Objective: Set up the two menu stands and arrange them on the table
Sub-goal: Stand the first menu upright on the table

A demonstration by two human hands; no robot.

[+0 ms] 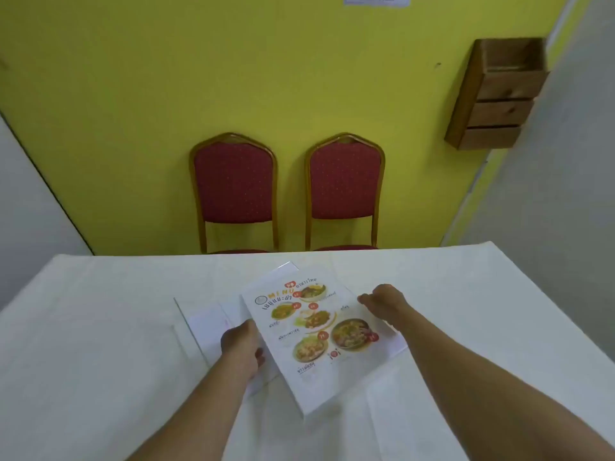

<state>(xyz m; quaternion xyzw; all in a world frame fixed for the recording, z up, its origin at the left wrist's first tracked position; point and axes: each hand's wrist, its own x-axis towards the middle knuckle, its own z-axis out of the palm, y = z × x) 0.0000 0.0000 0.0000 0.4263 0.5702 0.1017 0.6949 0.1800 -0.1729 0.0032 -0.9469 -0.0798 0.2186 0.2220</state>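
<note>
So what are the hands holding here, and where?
The left hand grips the menu stand at its left edge; the right hand touches its right edge.

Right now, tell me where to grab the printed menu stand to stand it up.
Grip the printed menu stand by its two long side edges. It lies flat and tilted, with the left hand already on the left edge and the right hand beside the far right edge. Come in from both sides, probably lifting the far end.

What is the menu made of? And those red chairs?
The menu looks like printed paper, perhaps inside clear plastic, since pale glossy edges show around it. The chairs have red dotted fabric backs, seemingly padded, in shiny golden frames; whether metal or painted wood is unclear.
</note>
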